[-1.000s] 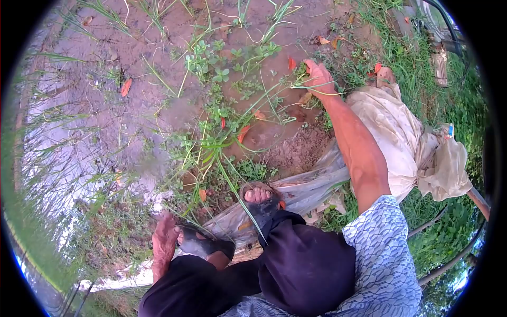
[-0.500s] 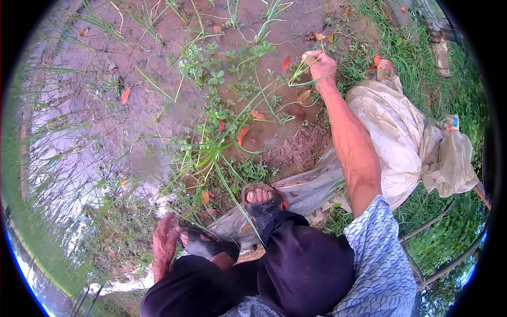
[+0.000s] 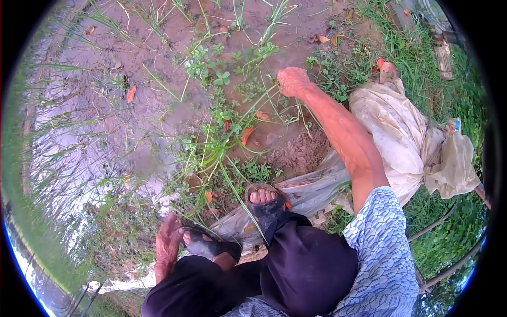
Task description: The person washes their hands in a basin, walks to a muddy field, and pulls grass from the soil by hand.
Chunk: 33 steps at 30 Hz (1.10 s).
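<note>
My right hand (image 3: 293,82) is closed over the wet mud, with thin green grass blades (image 3: 272,100) coming out from beneath it. Its fingers point down and away, so the grip itself is partly hidden. Beside my sandalled foot (image 3: 211,245) at the lower left is my left hand (image 3: 168,235), low near my knee; its fingers are smeared and their shape is unclear. Between the hands lies a clump of long green blades (image 3: 216,150) among small leafy weeds (image 3: 198,66).
A tied whitish cloth sack (image 3: 388,127) lies on the grass at the right. Clear plastic sheeting (image 3: 317,179) runs along the mud edge by my feet. Grass tufts (image 3: 272,26) stand in the muddy water, with orange leaves (image 3: 131,94) scattered about. Branches (image 3: 457,264) are at the lower right.
My right hand has moved left and slightly down over the mud, from holding thin blades up at the fingertips to a closed shape. My left hand has barely moved.
</note>
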Each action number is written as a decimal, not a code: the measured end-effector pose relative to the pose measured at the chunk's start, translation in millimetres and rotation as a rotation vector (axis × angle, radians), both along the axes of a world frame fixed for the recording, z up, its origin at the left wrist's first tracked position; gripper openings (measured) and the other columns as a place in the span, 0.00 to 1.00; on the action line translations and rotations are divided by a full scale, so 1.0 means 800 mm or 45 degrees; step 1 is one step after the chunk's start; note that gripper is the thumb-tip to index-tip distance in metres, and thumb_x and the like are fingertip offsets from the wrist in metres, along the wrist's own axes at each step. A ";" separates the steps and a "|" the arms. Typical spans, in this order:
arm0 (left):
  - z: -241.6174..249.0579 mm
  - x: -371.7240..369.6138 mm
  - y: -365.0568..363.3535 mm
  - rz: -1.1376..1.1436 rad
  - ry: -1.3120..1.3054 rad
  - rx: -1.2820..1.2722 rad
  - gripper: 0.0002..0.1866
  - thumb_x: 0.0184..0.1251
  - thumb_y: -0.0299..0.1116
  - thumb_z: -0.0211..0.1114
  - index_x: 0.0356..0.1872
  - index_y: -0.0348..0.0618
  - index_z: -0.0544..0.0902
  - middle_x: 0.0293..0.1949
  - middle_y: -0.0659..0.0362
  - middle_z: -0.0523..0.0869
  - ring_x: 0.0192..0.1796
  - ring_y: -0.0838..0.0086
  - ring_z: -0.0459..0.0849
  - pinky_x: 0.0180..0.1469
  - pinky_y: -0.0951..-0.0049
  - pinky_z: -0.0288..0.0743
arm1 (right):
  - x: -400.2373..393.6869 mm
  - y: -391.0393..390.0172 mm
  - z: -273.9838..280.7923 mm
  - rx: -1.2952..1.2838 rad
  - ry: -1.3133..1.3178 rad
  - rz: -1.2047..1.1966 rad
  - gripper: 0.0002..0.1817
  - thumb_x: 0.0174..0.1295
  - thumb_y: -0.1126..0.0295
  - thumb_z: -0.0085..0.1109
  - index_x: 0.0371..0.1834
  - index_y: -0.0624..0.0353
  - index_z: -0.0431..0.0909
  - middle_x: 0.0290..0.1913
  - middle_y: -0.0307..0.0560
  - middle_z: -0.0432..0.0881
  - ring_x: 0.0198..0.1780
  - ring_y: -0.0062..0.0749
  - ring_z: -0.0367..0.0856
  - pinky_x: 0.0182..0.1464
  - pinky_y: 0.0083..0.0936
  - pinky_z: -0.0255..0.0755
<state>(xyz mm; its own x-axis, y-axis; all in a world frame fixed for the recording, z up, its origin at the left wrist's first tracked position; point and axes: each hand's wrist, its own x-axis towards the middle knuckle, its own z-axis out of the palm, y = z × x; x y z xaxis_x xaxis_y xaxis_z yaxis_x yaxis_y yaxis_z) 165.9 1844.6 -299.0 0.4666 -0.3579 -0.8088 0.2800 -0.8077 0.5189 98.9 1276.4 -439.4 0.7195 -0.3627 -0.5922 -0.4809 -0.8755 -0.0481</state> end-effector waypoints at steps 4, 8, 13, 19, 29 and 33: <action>0.003 0.000 -0.002 0.004 0.018 0.018 0.33 0.66 0.40 0.69 0.67 0.34 0.70 0.61 0.49 0.79 0.60 0.64 0.78 0.64 0.65 0.70 | -0.018 -0.047 0.007 0.614 -0.435 -0.643 0.10 0.55 0.68 0.62 0.38 0.57 0.86 0.37 0.51 0.87 0.36 0.37 0.86 0.36 0.35 0.76; -0.006 0.002 0.002 0.020 0.047 0.038 0.33 0.65 0.40 0.69 0.67 0.35 0.70 0.61 0.50 0.80 0.60 0.65 0.78 0.63 0.66 0.70 | -0.030 -0.094 0.055 0.313 -0.580 -1.277 0.13 0.55 0.63 0.64 0.37 0.60 0.85 0.34 0.53 0.86 0.35 0.37 0.86 0.34 0.33 0.76; -0.010 0.010 -0.008 -0.051 0.050 0.063 0.32 0.66 0.40 0.68 0.67 0.34 0.70 0.59 0.49 0.80 0.59 0.65 0.79 0.62 0.66 0.71 | -0.063 -0.070 0.022 -0.270 -0.160 -0.549 0.12 0.55 0.71 0.56 0.40 0.61 0.85 0.45 0.62 0.85 0.50 0.55 0.84 0.52 0.42 0.79; -0.007 0.007 -0.004 -0.032 0.032 0.023 0.34 0.66 0.42 0.68 0.67 0.33 0.69 0.61 0.48 0.79 0.61 0.64 0.78 0.64 0.65 0.70 | -0.106 -0.039 -0.041 -0.450 0.029 -0.469 0.16 0.57 0.65 0.63 0.46 0.62 0.82 0.49 0.59 0.85 0.51 0.50 0.85 0.52 0.40 0.80; -0.005 0.001 -0.005 -0.059 0.030 0.059 0.36 0.66 0.45 0.68 0.68 0.33 0.69 0.61 0.48 0.79 0.60 0.64 0.78 0.63 0.65 0.70 | -0.104 -0.089 -0.016 0.150 -0.013 -0.809 0.11 0.54 0.72 0.57 0.39 0.61 0.83 0.36 0.59 0.85 0.45 0.48 0.86 0.46 0.42 0.79; -0.008 0.004 -0.003 0.003 0.029 0.034 0.36 0.65 0.43 0.69 0.68 0.33 0.69 0.60 0.49 0.80 0.59 0.66 0.79 0.62 0.66 0.71 | -0.087 -0.069 0.017 -0.416 -0.430 -0.715 0.13 0.55 0.72 0.58 0.44 0.54 0.80 0.37 0.55 0.84 0.45 0.52 0.84 0.47 0.49 0.77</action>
